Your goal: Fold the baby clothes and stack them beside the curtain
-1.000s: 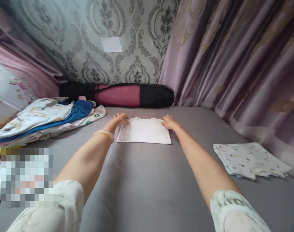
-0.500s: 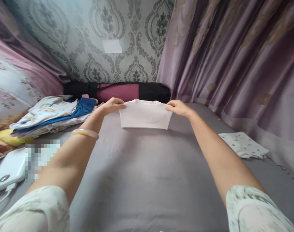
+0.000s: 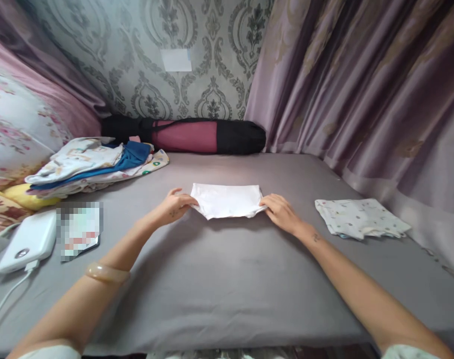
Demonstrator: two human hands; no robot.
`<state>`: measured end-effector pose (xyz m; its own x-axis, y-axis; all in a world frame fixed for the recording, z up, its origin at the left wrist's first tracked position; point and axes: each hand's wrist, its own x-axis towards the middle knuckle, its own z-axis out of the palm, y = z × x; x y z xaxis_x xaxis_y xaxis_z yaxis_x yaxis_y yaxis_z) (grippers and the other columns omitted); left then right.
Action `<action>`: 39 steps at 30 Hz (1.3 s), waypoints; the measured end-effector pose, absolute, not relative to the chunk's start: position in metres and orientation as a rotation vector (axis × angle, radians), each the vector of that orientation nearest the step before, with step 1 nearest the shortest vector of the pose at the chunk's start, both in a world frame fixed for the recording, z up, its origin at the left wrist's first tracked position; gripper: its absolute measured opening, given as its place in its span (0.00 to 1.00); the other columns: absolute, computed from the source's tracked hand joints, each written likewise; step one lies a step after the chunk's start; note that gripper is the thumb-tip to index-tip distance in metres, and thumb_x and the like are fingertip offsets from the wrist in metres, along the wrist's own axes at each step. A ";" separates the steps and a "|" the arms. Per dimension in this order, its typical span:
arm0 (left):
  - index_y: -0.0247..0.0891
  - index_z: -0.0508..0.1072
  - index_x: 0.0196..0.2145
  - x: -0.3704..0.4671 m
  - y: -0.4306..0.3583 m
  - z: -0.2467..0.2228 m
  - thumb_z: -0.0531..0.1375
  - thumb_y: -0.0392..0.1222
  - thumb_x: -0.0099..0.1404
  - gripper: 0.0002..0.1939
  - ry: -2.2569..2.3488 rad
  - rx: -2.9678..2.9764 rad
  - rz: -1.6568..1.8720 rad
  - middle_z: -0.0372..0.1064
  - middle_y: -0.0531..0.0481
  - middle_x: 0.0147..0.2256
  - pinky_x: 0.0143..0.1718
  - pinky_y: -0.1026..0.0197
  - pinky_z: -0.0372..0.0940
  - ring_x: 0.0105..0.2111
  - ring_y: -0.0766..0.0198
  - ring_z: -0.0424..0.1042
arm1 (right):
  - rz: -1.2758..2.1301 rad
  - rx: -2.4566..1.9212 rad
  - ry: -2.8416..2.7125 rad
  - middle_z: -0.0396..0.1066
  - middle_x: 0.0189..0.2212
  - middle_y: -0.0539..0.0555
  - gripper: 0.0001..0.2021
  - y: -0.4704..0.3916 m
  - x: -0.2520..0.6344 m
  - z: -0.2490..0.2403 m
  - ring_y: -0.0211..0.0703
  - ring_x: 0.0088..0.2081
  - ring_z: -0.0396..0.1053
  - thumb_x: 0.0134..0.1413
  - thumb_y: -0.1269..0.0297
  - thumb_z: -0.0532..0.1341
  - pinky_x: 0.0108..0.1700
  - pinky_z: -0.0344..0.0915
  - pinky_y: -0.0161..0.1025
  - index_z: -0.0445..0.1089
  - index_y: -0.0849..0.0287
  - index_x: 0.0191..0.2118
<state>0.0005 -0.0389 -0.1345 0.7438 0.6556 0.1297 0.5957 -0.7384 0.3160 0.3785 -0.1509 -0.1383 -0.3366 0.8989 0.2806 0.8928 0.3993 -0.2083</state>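
The left hand (image 3: pixel 172 207) and right hand (image 3: pixel 281 213) each pinch a near corner of the folded white shirt (image 3: pixel 227 201), over the middle of the grey sheet (image 3: pixel 230 284); an even pull should keep it smooth. Whether its far edge rests there, I can't quite tell. A clothes pile (image 3: pixel 88 162) lies far left, a printed cloth (image 3: pixel 361 217) right, a long bag (image 3: pixel 185 136) beyond.

A home bedroom: grey bedsheet (image 3: pixel 227 284), purple curtains (image 3: pixel 335 75), patterned wallpaper (image 3: pixel 137 60).
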 end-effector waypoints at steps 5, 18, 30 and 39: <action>0.48 0.74 0.47 -0.005 -0.055 -0.155 0.46 0.33 0.61 0.24 0.961 2.778 0.287 0.73 0.50 0.50 0.64 0.46 0.42 0.52 0.61 0.69 | 0.024 -1.566 -2.403 0.72 0.45 0.57 0.17 -0.168 0.374 -0.153 0.47 0.49 0.65 0.59 0.76 0.47 0.58 0.53 0.44 0.69 0.57 0.45; 0.41 0.65 0.58 0.066 -0.060 -0.150 0.44 0.43 0.71 0.22 1.257 2.744 0.431 0.64 0.43 0.59 0.64 0.46 0.45 0.61 0.56 0.59 | 0.101 -1.884 -2.226 0.55 0.65 0.59 0.25 -0.132 0.305 -0.136 0.46 0.66 0.48 0.63 0.66 0.44 0.67 0.38 0.48 0.59 0.62 0.63; 0.37 0.54 0.66 0.117 -0.038 -0.175 0.39 0.49 0.73 0.28 1.350 2.752 0.194 0.51 0.42 0.66 0.65 0.41 0.40 0.67 0.49 0.46 | 0.300 -1.920 -2.304 0.41 0.69 0.58 0.30 -0.083 0.272 -0.160 0.49 0.70 0.36 0.63 0.61 0.42 0.67 0.30 0.57 0.46 0.64 0.69; 0.38 0.57 0.64 0.117 -0.032 -0.171 0.42 0.51 0.72 0.28 1.331 2.703 0.180 0.52 0.41 0.66 0.62 0.37 0.45 0.65 0.46 0.49 | 0.359 -1.943 -2.288 0.43 0.69 0.57 0.30 -0.078 0.274 -0.161 0.51 0.69 0.39 0.64 0.59 0.42 0.67 0.33 0.57 0.47 0.60 0.69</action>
<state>0.1171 -0.0319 -0.1711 0.6054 0.7942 0.0518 0.7796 -0.6049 0.1626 0.2739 -0.0777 -0.1606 -0.1697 0.9835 -0.0624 0.9553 0.1486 -0.2554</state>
